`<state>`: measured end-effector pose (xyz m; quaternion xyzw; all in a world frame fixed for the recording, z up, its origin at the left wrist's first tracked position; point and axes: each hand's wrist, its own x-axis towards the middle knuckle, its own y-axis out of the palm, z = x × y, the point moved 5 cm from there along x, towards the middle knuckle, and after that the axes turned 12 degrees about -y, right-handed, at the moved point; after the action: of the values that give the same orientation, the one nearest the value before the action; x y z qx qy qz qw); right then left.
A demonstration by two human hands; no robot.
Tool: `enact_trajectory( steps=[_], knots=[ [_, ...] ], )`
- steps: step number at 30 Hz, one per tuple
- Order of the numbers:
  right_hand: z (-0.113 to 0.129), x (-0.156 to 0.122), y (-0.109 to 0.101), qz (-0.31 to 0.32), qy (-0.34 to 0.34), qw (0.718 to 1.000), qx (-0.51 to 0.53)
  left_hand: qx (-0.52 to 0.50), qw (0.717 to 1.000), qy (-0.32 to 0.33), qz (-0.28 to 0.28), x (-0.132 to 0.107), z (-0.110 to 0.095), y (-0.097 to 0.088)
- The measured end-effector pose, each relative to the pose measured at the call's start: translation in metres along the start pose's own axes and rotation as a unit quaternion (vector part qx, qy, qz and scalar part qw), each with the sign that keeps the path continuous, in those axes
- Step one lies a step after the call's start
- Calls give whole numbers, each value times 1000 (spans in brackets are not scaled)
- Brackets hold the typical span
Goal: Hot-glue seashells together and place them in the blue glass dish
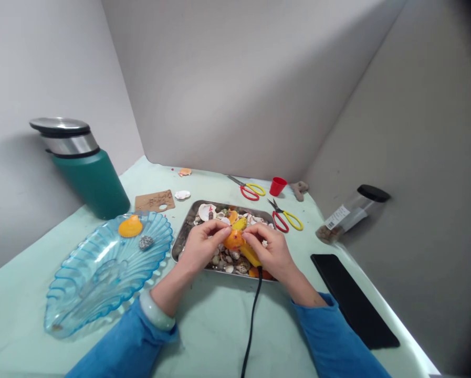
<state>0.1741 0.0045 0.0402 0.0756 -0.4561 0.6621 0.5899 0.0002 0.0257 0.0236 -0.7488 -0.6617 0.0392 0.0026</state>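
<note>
Between the fingertips of my left hand (207, 239) and my right hand (272, 250) is an orange shell (233, 240) with small reddish spots. Both hands pinch it from opposite sides, over a metal tray (179, 239) full of mixed seashells (229, 258). Under the shell and partly behind my right hand lies a yellow corded tool (251, 255) that looks like a glue gun. Its black cord (253, 310) runs down toward the near edge of the table.
A blue clear shell-shaped dish (97, 273) holds an orange shell (131, 226) and a speckled stone (146, 242). Around stand a green bottle (91, 178), two scissors (248, 187), a red cup (278, 186), a tilted jar (351, 214) and a black flat slab (353, 299).
</note>
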Motion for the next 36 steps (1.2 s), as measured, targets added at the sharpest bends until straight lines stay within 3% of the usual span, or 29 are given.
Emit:
enact_trajectory(
  steps=[5, 15, 20, 25, 28, 32, 36],
  knots=[
    [-1, 0, -1, -17, -14, 1000, 4, -34, 999, -18, 6, 0, 2, 0],
    [0, -1, -4, -50, -10, 998, 23, -13, 999, 30, 25, -1, 1, 5],
    [-4, -2, -2, -37, 32, 997, 56, -7, 991, 130, -26, -6, -9, 1],
    [-3, -1, -2, -55, 40, 994, 86, 97, 958, 264, -54, -19, -22, 5],
    [-3, -1, -3, -63, 31, 994, 87, 141, 944, 294, -48, -22, -21, 9],
    [-5, -3, -4, -76, 25, 994, 72, 115, 959, 259, -28, -20, -15, 9],
    [4, -1, -3, -50, -51, 997, 7, 52, 988, 143, -1, -11, -5, 7]
  ],
)
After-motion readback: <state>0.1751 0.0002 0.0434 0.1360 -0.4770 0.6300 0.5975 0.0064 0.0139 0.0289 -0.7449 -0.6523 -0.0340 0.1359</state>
